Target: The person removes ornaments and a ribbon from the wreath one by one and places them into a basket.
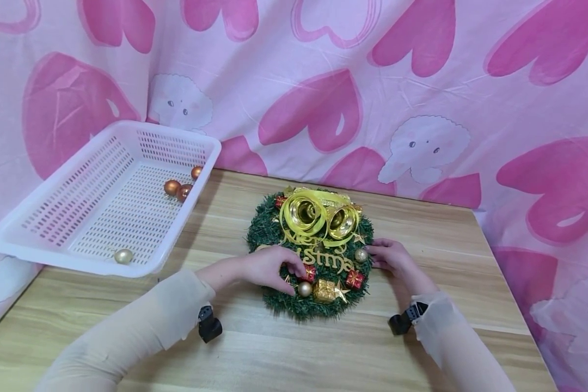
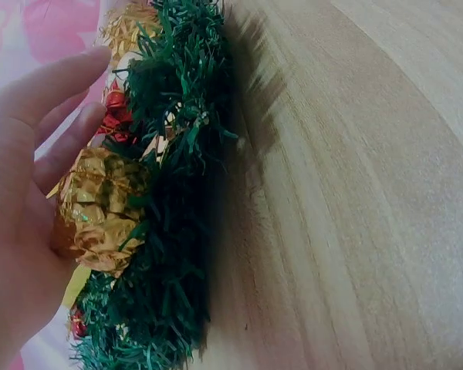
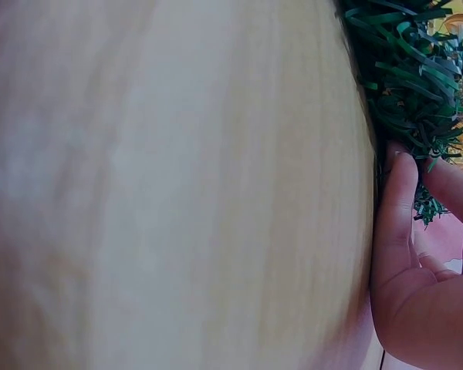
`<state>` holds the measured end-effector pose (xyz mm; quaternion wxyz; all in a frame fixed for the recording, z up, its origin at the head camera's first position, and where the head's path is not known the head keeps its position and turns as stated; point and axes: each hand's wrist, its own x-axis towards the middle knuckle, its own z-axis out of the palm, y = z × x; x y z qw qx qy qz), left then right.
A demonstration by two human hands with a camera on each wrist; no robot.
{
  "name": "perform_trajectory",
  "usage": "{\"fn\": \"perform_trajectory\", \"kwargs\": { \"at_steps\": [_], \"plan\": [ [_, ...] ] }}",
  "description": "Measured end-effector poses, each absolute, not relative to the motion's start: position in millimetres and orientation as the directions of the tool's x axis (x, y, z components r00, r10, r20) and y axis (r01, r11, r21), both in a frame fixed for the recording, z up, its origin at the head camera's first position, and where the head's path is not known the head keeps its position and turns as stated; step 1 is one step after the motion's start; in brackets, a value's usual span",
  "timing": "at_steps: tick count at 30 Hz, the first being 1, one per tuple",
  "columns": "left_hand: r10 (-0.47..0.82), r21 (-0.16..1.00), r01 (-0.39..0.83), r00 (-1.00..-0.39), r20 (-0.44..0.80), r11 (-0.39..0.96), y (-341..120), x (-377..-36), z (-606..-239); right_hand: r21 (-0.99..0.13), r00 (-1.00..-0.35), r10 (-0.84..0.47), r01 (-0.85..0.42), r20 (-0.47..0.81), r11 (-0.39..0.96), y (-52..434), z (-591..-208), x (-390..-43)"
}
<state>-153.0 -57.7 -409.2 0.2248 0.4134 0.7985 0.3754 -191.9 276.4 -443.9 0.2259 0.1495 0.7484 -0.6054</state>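
Your wreath (image 1: 274, 231) is bristly green plastic tinsel, with glossy gold ribbon (image 1: 301, 212) and shiny foil-wrapped gift boxes (image 1: 324, 291). Under it you have a counter (image 1: 421, 348) of smooth, matt pale wood grain. The white basket (image 1: 103, 201) is perforated plastic; the backdrop (image 1: 421, 81) is creased cloth.

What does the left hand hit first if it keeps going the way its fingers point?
The left hand points right across the wreath. Its fingertips are already at the small red gift, so that likely comes first, with the gold ball just below that line. Depth is hard to judge.
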Motion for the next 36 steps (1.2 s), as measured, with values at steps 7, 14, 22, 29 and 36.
{"fn": "perform_trajectory", "kwargs": {
  "at_steps": [7, 14, 22, 29, 36],
  "plan": [
    [0.856, 0.643, 0.647, -0.516, -0.025, 0.409, -50.2, -152.3, -406.3, -0.844, -0.86, -0.064, 0.479, -0.507, 0.242, 277.1, -444.1, -191.3],
    [0.852, 0.471, 0.739, -0.521, -0.053, 0.482, -42.5, -150.8, -406.4, -0.844, -0.857, -0.061, 0.487, -0.511, 0.224, 276.1, -444.7, -191.6],
    [0.855, 0.396, 0.776, -0.516, -0.05, 0.491, -40.9, -148.3, -407.5, -0.839, -0.854, -0.057, 0.494, -0.518, 0.228, 275.5, -442.4, -191.8],
    [0.879, 0.302, 0.841, -0.476, 0.016, 0.449, -37.6, -147.3, -413.5, -0.847, -0.858, -0.07, 0.484, -0.509, 0.222, 276.3, -442.9, -191.0],
    [0.878, 0.355, 0.826, -0.478, 0.029, 0.438, -37.5, -148.8, -414.5, -0.844, -0.854, -0.066, 0.494, -0.517, 0.209, 277.0, -445.5, -193.1]
  ]
}}
